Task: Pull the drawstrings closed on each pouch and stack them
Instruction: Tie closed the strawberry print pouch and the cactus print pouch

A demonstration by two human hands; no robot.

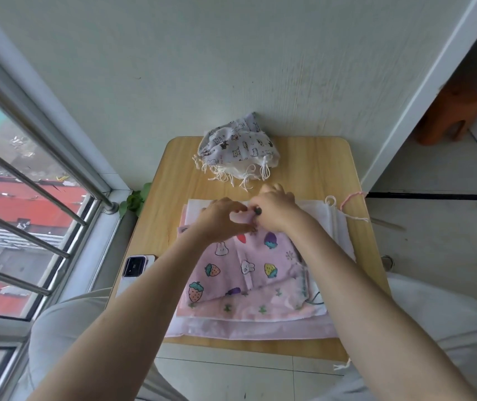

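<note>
Pouch top edge | pinched between left hand, right hand

Desk, light wood, sitting against a pale wall. Phone lying face down at the desk's left edge. Green leaves poking up beside the window bars. Orange stool standing far right on the tiled floor.

We see a pink strawberry-print pouch lying flat atop a pile of flat pouches at the table's near side. A stack of cinched pouches, grey cat-print uppermost, sits at the far edge.
</note>
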